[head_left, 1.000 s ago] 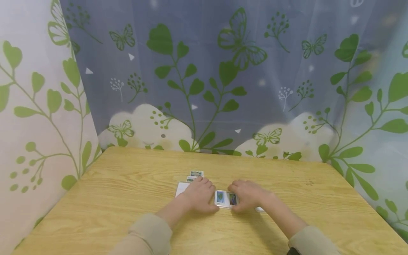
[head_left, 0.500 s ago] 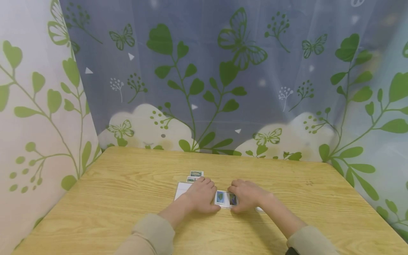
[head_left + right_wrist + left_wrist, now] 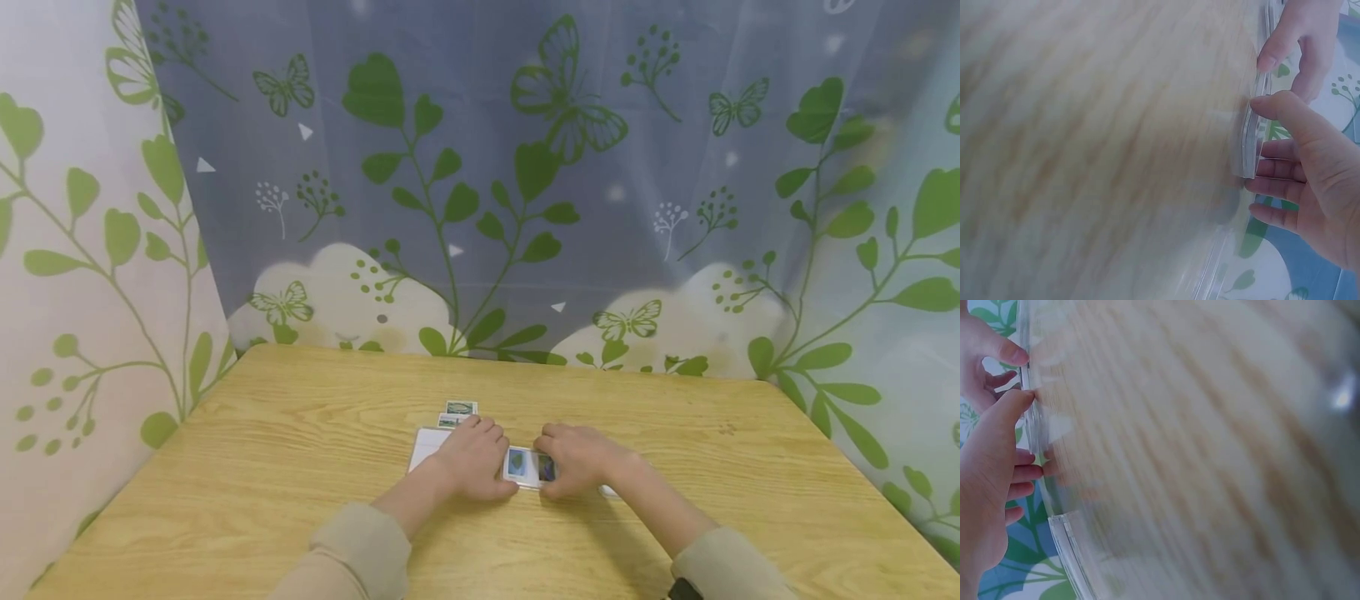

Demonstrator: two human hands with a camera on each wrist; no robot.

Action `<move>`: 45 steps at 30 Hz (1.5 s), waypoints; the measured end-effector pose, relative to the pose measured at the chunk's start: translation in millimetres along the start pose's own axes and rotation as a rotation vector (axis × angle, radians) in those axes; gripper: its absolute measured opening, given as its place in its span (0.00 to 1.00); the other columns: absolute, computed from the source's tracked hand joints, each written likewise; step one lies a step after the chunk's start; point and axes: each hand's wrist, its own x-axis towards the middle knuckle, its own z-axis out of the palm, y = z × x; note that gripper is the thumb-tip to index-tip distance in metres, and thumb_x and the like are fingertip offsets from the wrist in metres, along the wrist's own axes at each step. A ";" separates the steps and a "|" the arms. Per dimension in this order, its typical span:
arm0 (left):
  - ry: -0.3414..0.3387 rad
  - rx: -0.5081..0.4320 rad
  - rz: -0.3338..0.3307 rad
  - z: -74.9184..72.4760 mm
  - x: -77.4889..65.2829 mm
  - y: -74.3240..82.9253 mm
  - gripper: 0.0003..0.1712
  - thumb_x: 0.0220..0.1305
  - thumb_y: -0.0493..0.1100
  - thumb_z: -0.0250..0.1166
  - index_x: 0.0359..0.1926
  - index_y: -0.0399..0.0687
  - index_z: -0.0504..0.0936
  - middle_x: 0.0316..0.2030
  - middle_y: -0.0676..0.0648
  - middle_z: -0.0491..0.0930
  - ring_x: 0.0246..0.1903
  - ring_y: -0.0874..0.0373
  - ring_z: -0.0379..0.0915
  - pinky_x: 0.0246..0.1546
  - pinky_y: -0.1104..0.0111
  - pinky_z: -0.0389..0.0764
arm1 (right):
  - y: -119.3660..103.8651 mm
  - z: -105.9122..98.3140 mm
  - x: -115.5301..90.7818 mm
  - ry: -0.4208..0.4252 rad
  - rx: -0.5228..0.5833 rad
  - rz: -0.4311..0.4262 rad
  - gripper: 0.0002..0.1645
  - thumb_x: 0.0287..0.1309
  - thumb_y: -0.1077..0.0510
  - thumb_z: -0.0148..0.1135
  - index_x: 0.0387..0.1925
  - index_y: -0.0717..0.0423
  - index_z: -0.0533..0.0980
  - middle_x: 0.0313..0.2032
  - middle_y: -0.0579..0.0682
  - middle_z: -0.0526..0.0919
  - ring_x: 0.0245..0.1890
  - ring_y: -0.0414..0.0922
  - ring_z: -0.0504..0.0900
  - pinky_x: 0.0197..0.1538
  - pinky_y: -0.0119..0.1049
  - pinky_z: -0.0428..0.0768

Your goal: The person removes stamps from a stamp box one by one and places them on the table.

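In the head view, a flat clear plastic case (image 3: pixel 529 468) with two small stamp-like pictures on white lies between the hands. My left hand (image 3: pixel 474 460) spans its left end, thumb at the near edge and fingers toward the far side. On the right end, my right hand (image 3: pixel 581 460) grips the case the same way, partly covering the darker picture. Seen from the right wrist, the right thumb (image 3: pixel 1266 105) presses the edge of the case (image 3: pixel 1249 140). The left wrist view has both thumbs close together along that edge, the left hand (image 3: pixel 991 469) nearer the camera.
A larger white sheet in a clear cover (image 3: pixel 426 448) lies partly beneath the left hand. Two small stamp-like pictures (image 3: pixel 461 407) sit beyond it. A white item (image 3: pixel 608 492) shows under the right wrist. The wooden table (image 3: pixel 300 467) meets a leaf-patterned curtain (image 3: pixel 480 167) behind.
The left hand has shifted very slightly right against the case. The right hand keeps its hold, and the head view has moved a little.
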 end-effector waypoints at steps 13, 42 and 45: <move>-0.006 0.006 -0.004 -0.8 0.3 1.8 0.39 0.57 0.70 0.48 0.53 0.44 0.75 0.48 0.49 0.74 0.53 0.55 0.66 0.58 0.61 0.62 | -4.8 2.7 3.3 0.054 -0.197 -0.001 0.33 0.44 0.33 0.61 0.43 0.53 0.77 0.39 0.45 0.76 0.42 0.45 0.73 0.47 0.44 0.71; 0.036 0.061 0.013 1.4 4.4 4.3 0.37 0.55 0.71 0.50 0.47 0.45 0.79 0.42 0.50 0.76 0.46 0.56 0.68 0.52 0.62 0.66 | -4.2 2.3 3.4 0.058 -0.154 -0.021 0.30 0.44 0.36 0.62 0.42 0.54 0.78 0.35 0.43 0.75 0.38 0.42 0.71 0.45 0.45 0.73; 0.043 0.068 0.011 0.8 4.9 4.8 0.36 0.54 0.70 0.50 0.46 0.46 0.79 0.42 0.50 0.76 0.45 0.56 0.69 0.51 0.62 0.66 | -3.9 2.0 3.5 0.063 -0.147 -0.026 0.30 0.44 0.36 0.62 0.41 0.54 0.78 0.35 0.44 0.75 0.38 0.43 0.71 0.46 0.46 0.73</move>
